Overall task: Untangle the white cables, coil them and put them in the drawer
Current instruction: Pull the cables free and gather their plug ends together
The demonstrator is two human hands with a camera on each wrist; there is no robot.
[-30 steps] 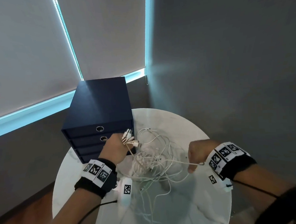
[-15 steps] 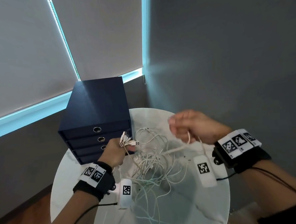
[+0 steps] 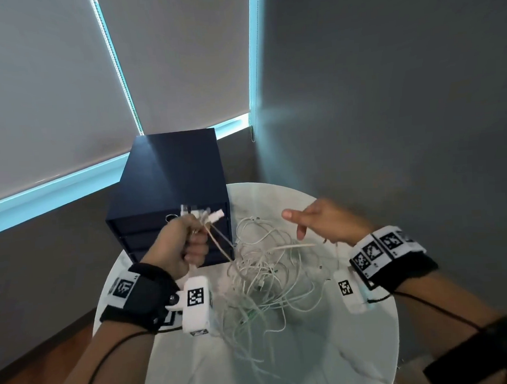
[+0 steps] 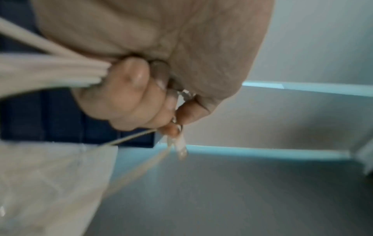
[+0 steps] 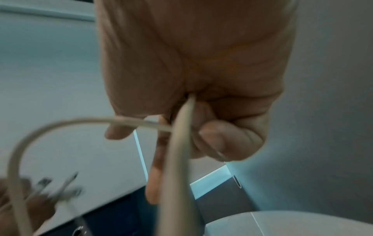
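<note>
The left hand (image 3: 179, 248) is clenching a bundle of cable ends, with the fingers (image 4: 129, 95) curled tightly around several strands and the USB connectors (image 3: 203, 216) projecting above the fist. From this grip the held strands are running down and toward the right hand, into the tangle of white cables (image 3: 268, 276) that is lying on the round marble table (image 3: 357, 348), between the two hands and just below both. The right hand (image 3: 327, 223) is hovering above the far side of the tangle; in the wrist view its lower fingers (image 5: 228, 140) are curling around a single cable strand (image 5: 181, 143) that is passing through the palm, while the forefinger is extending toward the left hand. The navy drawer unit (image 3: 172, 178) is standing directly behind the left fist, with all of its drawers closed. Judged from this layout, the separation step is under way and no cable is coiled yet. The held strand's long axis is running roughly from one hand to the other, so the coming pull depends on the two hands moving apart along that line. The left hand is the nearer one to the drawers.
</note>
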